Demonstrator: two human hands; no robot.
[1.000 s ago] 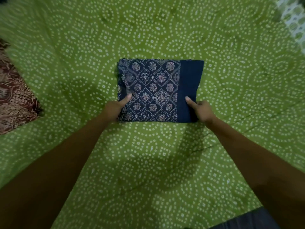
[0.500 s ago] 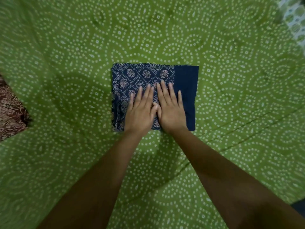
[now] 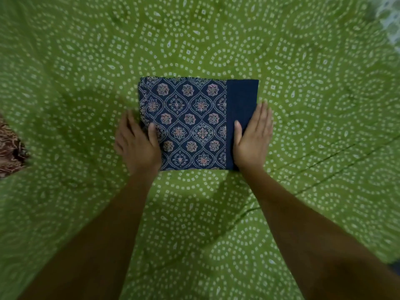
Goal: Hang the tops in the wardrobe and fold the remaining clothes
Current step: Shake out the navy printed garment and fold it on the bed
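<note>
From the head camera: the folded navy-blue printed cloth (image 3: 190, 124) lies flat on the green dotted bedsheet (image 3: 303, 61). The left hand (image 3: 136, 144) rests flat-fingered along its left edge, the right hand (image 3: 253, 137) along its plain right edge, neither gripping. A maroon patterned garment (image 3: 10, 152) peeks in far left.

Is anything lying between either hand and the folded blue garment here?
Nothing visible. The left hand and right hand rest directly on opposite side edges of the folded blue garment, thumbs on top. Only the green bedsheet surrounds it.
</note>
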